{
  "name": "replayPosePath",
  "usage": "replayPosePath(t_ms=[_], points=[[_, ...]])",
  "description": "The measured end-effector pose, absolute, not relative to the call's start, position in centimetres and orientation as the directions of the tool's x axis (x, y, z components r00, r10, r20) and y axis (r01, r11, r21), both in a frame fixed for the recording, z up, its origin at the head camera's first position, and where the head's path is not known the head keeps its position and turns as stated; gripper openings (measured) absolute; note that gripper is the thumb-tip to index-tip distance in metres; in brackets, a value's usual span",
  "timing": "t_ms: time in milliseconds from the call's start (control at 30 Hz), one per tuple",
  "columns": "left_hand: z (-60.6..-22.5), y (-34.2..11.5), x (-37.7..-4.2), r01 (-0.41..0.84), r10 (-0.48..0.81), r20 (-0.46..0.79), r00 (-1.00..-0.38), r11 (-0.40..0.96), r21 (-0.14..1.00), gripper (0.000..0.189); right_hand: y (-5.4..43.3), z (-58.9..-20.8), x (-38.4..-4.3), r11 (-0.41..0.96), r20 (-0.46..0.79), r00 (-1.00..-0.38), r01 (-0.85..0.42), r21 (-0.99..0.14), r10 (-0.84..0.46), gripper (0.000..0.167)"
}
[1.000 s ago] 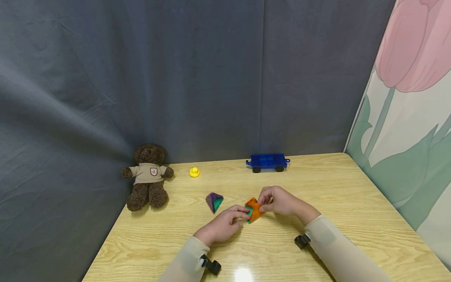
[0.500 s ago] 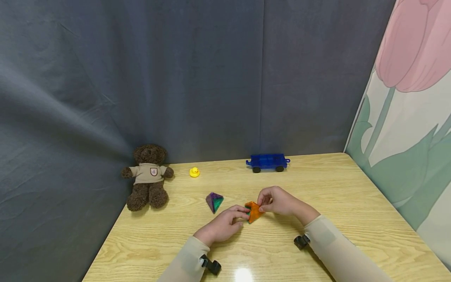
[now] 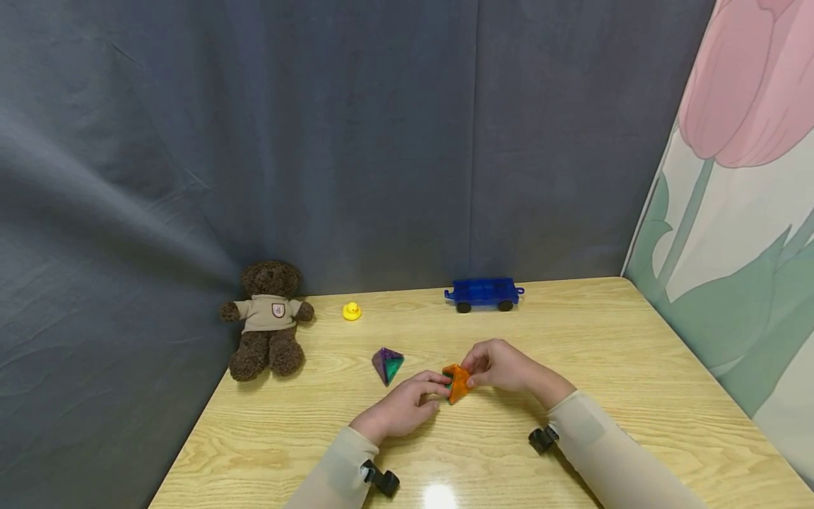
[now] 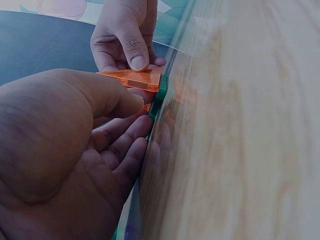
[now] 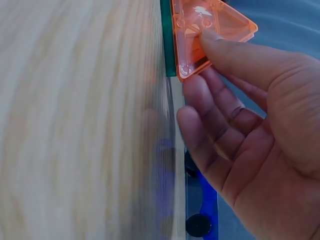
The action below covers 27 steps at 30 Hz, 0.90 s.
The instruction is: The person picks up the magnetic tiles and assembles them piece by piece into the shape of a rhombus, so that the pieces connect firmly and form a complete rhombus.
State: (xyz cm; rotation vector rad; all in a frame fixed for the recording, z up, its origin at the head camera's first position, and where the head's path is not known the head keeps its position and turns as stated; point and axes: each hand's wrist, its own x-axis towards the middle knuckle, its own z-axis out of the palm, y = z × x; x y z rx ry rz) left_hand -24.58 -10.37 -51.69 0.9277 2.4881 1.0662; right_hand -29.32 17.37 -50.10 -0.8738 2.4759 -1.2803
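In the head view, orange triangular magnetic tiles (image 3: pixel 461 380) lean together over a green tile (image 5: pixel 169 45) that lies flat on the table. My left hand (image 3: pixel 407 404) rests its extended fingers at the left side of this piece, with fingertips on the green tile. My right hand (image 3: pixel 502 365) holds the right side of the orange tiles; the right wrist view shows the thumb pressed on an orange face and fingers behind it. Left of them sits a purple and green pyramid of tiles (image 3: pixel 387 365).
A brown teddy bear (image 3: pixel 270 322) sits at the table's left edge. A yellow rubber duck (image 3: pixel 352 311) and a blue toy wagon (image 3: pixel 485 293) stand along the back, before a dark curtain (image 3: pixel 356 141). The wooden table (image 3: pixel 483 459) extends around the hands.
The orange tiles have tipped inward and now cover most of the green tile, which showed more earlier. My right hand has shifted slightly left; my left hand has stayed put.
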Motion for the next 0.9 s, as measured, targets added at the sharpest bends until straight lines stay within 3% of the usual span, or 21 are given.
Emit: replayPosePath(t_ms=[900], points=[[-51.79,-10.29,-24.62,0.444,0.653,0.000,-0.757,0.515,0.733,0.028,17.24,-50.04,-29.21,0.484,0.032,-0.827,-0.360,-0.798,-0.562,0.018]])
